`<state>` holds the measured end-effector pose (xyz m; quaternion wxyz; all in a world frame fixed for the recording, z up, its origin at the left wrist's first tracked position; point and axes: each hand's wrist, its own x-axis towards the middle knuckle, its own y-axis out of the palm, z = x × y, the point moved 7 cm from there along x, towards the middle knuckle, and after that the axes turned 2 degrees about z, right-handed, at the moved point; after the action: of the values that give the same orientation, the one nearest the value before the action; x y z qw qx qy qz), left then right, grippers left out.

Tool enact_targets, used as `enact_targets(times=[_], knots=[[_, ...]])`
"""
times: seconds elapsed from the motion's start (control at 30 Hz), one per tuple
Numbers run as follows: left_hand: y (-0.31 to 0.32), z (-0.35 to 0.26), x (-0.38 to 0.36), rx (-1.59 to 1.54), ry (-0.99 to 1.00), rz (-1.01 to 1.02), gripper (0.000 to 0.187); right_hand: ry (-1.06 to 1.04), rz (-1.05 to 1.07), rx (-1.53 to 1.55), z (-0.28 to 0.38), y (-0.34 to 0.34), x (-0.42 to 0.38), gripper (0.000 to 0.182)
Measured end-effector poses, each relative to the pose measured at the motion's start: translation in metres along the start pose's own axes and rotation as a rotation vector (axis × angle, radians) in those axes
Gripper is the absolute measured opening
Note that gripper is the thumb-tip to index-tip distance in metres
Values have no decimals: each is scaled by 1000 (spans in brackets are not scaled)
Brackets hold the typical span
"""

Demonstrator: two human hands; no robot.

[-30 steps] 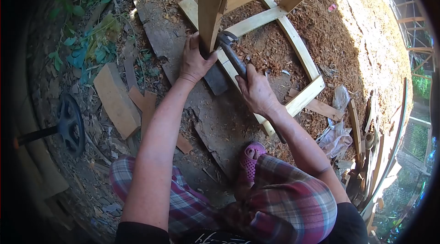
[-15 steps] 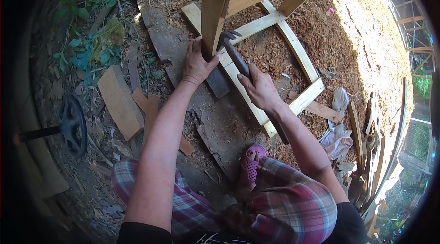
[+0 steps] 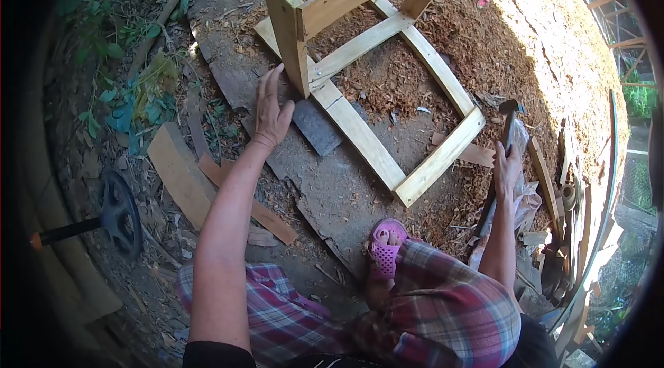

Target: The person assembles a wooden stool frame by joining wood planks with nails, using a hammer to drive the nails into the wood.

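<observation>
A light wooden frame point(image 3: 366, 136) with upright legs stands on the ground, joined with screws or nails. My left hand point(image 3: 272, 111) is at the outer side of its near left leg point(image 3: 289, 43), fingers spread and pointing up; whether the fingertips touch the wood I cannot tell. Off to the right of the frame, my right hand point(image 3: 507, 169) is closed round the handle of a hammer point(image 3: 512, 119), its head up. A dark flat block point(image 3: 317, 127) lies under the frame beside the leg's foot.
Wood offcuts point(image 3: 181, 174) lie to the left, near a black wheel point(image 3: 121, 214). Wood shavings point(image 3: 456, 43) cover the ground behind and right. A pink clog point(image 3: 384, 249) is on my foot in front. Plastic and scrap wood point(image 3: 543, 181) lie at the right.
My right hand has moved right with the hammer, away from the leg's foot. My left hand has loosened from the leg and its fingers have spread. The frame appears slightly further left in view.
</observation>
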<state>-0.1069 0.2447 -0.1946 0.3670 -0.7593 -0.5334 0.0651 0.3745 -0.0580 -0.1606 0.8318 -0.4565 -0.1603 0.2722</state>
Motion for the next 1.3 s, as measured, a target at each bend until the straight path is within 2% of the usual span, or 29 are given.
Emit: enact_targets(times=[0.03, 0.1, 0.13, 0.17, 0.2, 0.23, 0.3, 0.33, 0.37, 0.43, 0.57, 0.63, 0.73, 0.83, 0.9, 0.97, 1.03, 1.1, 1.17, 1.2, 1.27, 1.3], knots=[[-4, 7, 2, 5, 8, 11, 68, -71, -46, -168, -21, -1, 9, 27], [-6, 16, 7, 118, 74, 54, 67, -195, -153, -432, -8, -8, 7, 27], [-5, 20, 12, 190, 71, 58, 68, -183, -150, -426, -1, -9, 6, 27], [-5, 17, 20, 195, 78, 68, 68, -235, -187, -371, 38, -12, -3, 27], [-5, 9, 30, 360, 123, 96, 66, -288, -227, -316, 74, -10, -14, 28], [-3, 2, 41, 524, 168, 121, 64, -335, -83, -203, 102, 11, -25, 28], [-2, -2, 63, 546, 178, 141, 62, -430, 247, 68, 161, 63, -63, 30], [0, -6, 70, 582, 260, 190, 62, -514, 386, 109, 187, 87, -87, 33], [3, -11, 75, 616, 343, 240, 62, -585, 539, 20, 204, 112, -103, 43], [8, -14, 81, 691, 385, 319, 62, -582, 739, -71, 230, 138, -129, 53], [14, -14, 83, 658, 298, 441, 61, -585, 638, -82, 226, 166, -130, 55], [15, -18, 84, 667, 287, 455, 61, -485, 799, -58, 218, 176, -132, 50], [20, -20, 82, 619, 338, 495, 61, -483, 839, -30, 212, 164, -128, 47], [18, -36, 72, 634, 469, 530, 59, -485, 857, -79, 201, 145, -126, 48], [12, -44, 65, 517, 498, 562, 58, -465, 897, -113, 195, 132, -125, 48], [1, -55, 62, 510, 496, 617, 54, -573, 873, -76, 196, 117, -125, 49], [-13, -78, 59, 568, 449, 709, 50, -514, 936, -99, 194, 103, -123, 51], [-25, -102, 61, 547, 405, 751, 46, -542, 933, -80, 203, 75, -121, 51], [-40, -125, 62, 476, 380, 750, 61, -538, 957, -104, 210, 49, -117, 50], [-46, -138, 63, 475, 388, 756, 61, -541, 972, -132, 216, 35, -115, 48], [-55, -156, 64, 427, 267, 816, 67, -527, 976, -195, 222, 11, -110, 48], [-59, -165, 65, 426, 276, 820, 67, -588, 959, -206, 229, -2, -107, 46]])
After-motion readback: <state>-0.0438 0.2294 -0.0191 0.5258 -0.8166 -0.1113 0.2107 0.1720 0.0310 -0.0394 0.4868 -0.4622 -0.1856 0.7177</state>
